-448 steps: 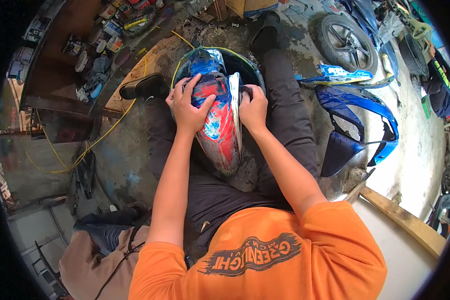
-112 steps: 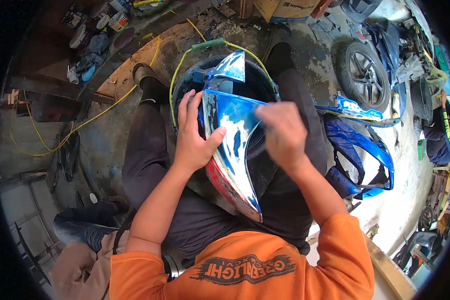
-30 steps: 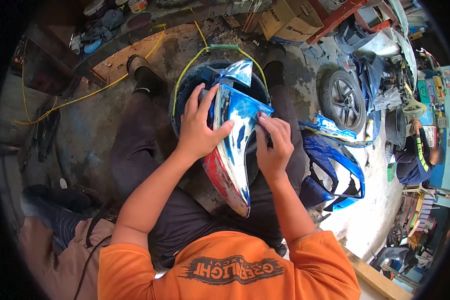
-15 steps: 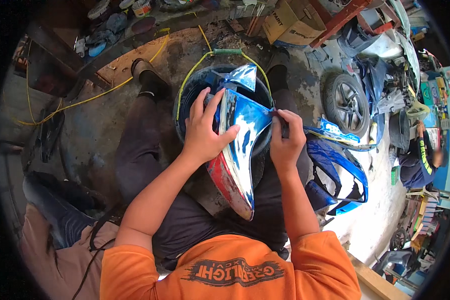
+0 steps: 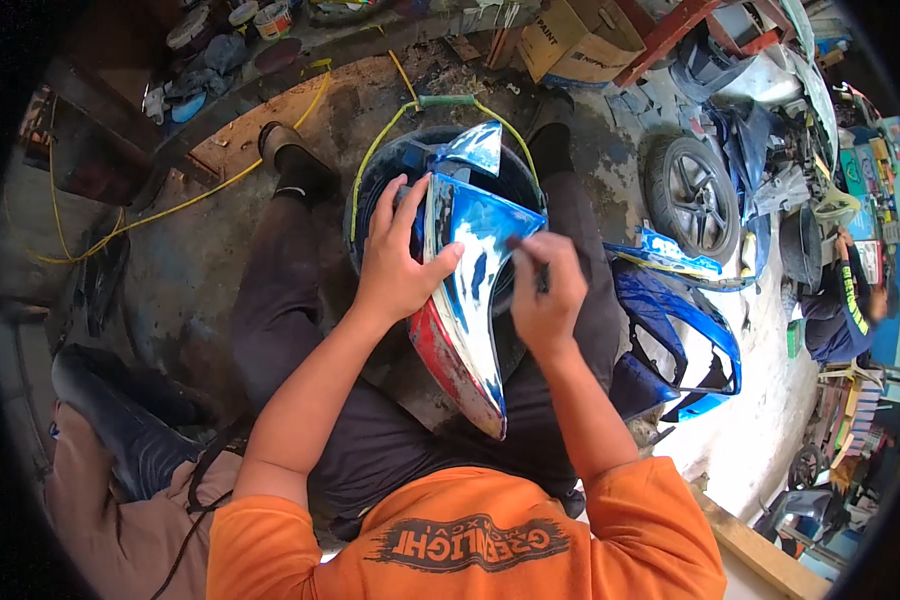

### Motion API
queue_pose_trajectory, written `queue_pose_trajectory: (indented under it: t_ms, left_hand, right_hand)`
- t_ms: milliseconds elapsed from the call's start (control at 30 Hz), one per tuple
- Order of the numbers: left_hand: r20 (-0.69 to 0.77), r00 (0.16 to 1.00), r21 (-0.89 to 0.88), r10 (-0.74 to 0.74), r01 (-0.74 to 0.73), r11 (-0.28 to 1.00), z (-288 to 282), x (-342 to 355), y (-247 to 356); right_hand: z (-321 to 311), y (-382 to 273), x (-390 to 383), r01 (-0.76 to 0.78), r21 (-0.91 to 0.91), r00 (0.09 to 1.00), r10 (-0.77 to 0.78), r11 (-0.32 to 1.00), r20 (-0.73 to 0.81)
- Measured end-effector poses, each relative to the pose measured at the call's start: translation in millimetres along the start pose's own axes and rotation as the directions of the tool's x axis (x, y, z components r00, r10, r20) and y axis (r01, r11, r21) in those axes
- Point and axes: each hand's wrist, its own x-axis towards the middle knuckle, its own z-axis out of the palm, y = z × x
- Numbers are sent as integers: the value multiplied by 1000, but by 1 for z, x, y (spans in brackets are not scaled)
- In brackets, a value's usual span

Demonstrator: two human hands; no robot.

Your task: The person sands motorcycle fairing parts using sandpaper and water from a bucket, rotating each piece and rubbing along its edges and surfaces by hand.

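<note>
A curved motorcycle fairing panel (image 5: 478,262), blue with white sanded-looking patches and a red strip along its left edge, tilts over the bucket and between my knees. My left hand (image 5: 398,262) is closed round its left edge, fingers at the back and thumb on the face. My right hand (image 5: 550,295) is at the panel's right edge, fingers pinched and blurred by motion. A small dark piece, which looks like sandpaper, shows at its fingertips against the blue surface. Beneath is a black bucket (image 5: 358,190) with a yellow handle; a smaller blue painted piece (image 5: 477,148) rests at its far side.
To the right lie blue fairing parts (image 5: 725,345) and a wheel (image 5: 692,195). A cardboard box (image 5: 570,45) stands beyond the bucket. A yellow hose (image 5: 200,195) runs across the floor at left. Another person sits close at left (image 5: 120,470); one is farther off at right (image 5: 838,325).
My right hand has moved left and slightly down, from the panel's right corner onto its face. The panel and my left hand have shifted slightly left.
</note>
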Motion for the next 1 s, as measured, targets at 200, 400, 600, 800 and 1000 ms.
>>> queue_pose_trajectory:
  t_ms: [200, 400, 600, 800, 1000]
  left_hand:
    - [11, 1000, 7, -10, 10, 1000, 0, 0, 2]
    - [8, 1000, 18, 23, -23, 1000, 1, 2, 4]
    - [-2, 1000, -12, 26, -26, 1000, 2, 0, -4]
    - [1, 1000, 34, 8, -8, 999, 2, 1, 3]
    - [9, 1000, 85, -2, 2, 996, 2, 3, 14]
  right_hand:
    - [3, -4, -14, 5, 50, 1000, -5, 999, 1]
    - [2, 15, 9, -180, -4, 969, 176, 984, -175]
    - [-2, 6, -2, 18, 6, 1000, -18, 1000, 7]
    - [3, -3, -6, -59, 35, 998, 60, 998, -10]
    - [3, 10, 9, -218, -6, 970, 216, 976, -116]
